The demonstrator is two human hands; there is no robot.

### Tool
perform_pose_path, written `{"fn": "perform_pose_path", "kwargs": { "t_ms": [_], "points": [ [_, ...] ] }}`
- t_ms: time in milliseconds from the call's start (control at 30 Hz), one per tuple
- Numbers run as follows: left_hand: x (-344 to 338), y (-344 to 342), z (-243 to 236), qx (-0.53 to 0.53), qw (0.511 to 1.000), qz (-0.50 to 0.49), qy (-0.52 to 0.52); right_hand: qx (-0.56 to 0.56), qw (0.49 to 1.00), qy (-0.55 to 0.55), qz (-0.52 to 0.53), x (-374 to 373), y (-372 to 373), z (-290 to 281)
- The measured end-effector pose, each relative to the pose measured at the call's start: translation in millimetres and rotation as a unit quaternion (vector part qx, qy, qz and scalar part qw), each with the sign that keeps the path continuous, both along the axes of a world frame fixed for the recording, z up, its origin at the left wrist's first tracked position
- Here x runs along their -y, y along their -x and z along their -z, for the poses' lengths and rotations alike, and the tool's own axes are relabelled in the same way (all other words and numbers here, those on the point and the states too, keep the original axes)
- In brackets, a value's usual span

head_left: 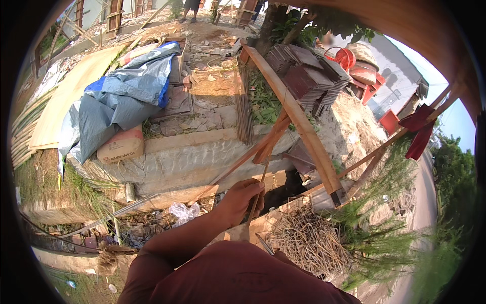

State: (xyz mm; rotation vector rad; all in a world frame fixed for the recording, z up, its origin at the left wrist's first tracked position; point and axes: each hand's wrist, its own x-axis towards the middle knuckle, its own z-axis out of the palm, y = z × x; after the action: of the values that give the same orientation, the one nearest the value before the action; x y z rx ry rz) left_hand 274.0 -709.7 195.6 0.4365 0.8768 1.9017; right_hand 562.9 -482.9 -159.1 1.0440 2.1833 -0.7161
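Observation:
My left hand is closed around a thin brown rod, pinching it between thumb and fingers. The rod slants up from below the fist toward a wooden beam that sits on slanted timber supports. Close to my shirt, the slim dark tip of a metal tool shows. My right hand is almost wholly hidden by my shirt near that tool, so its fingers cannot be made out. Beside the tool lies a tangled heap of thin, bent, rusty rods. A bundle of similar thin rods leans on the low wall beyond.
A low concrete wall crosses ahead, with a debris-filled ditch below it. Grey-blue tarpaulin covers a cement sack at left. Stacked brown tiles stand behind the beam. Red cloth hangs on a pole at right. Another person's legs show far off.

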Motion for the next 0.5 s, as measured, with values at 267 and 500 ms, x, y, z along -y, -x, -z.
{"fn": "perform_pose_path", "kwargs": {
  "t_ms": [267, 500],
  "points": [
    [18.9, 8.1, 41.1, -0.002, 0.997, 0.018, 0.069, 0.09, 0.96, -0.054, -0.26, -5.0, -11.6, 15.8],
    [31.3, 2.2, 59.9, 0.019, 0.992, 0.026, 0.123, 0.103, 0.969, -0.034, -0.22, -15.2, -20.3, 58.2]
  ]
}}
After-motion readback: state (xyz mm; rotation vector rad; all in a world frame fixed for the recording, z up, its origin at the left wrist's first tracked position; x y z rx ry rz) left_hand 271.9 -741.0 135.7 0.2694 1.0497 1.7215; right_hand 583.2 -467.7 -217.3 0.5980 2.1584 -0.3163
